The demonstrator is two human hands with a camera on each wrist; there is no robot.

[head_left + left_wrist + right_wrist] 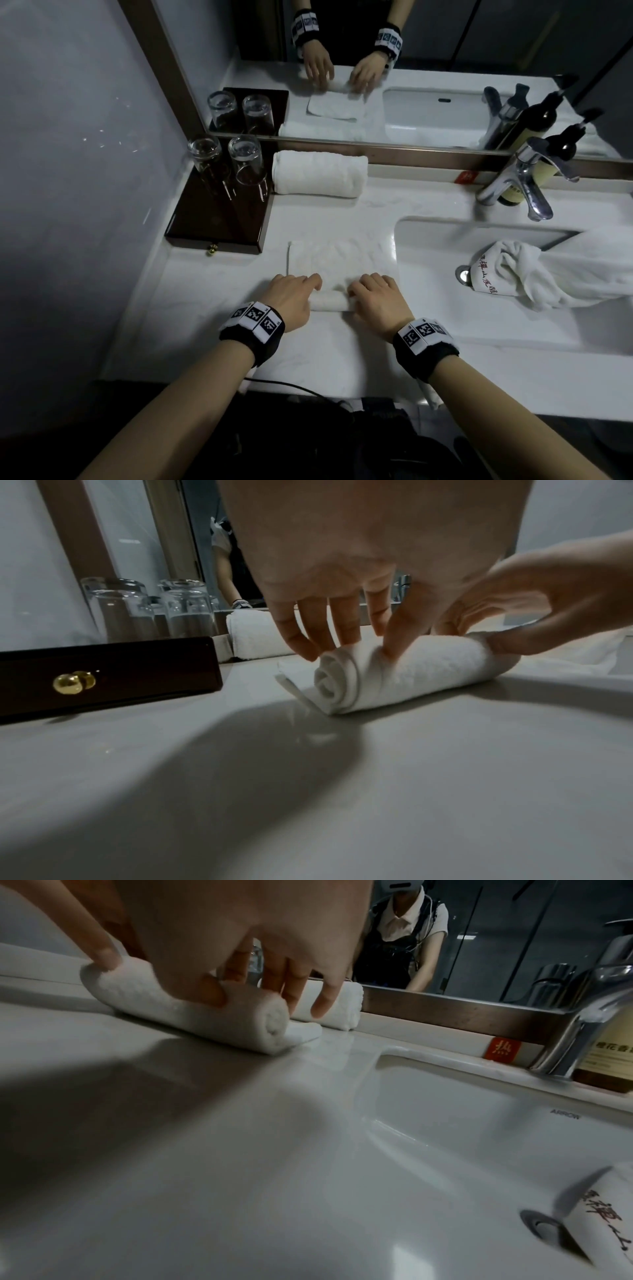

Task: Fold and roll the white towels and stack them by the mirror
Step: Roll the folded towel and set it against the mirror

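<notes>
At far left a dark tray (191,222) carries upturned glasses (226,161), and just beside it a finished rolled towel (318,174) lies against the mirror (376,68). Mid-counter (205,329), the left hand (291,301) and right hand (380,301) curl over the ends of a half-rolled towel (339,263), its flat part toward the mirror. Rolling is under way; next it likely needs even forward pressure, while another towel (534,274) waits crumpled in the sink (428,246).
</notes>
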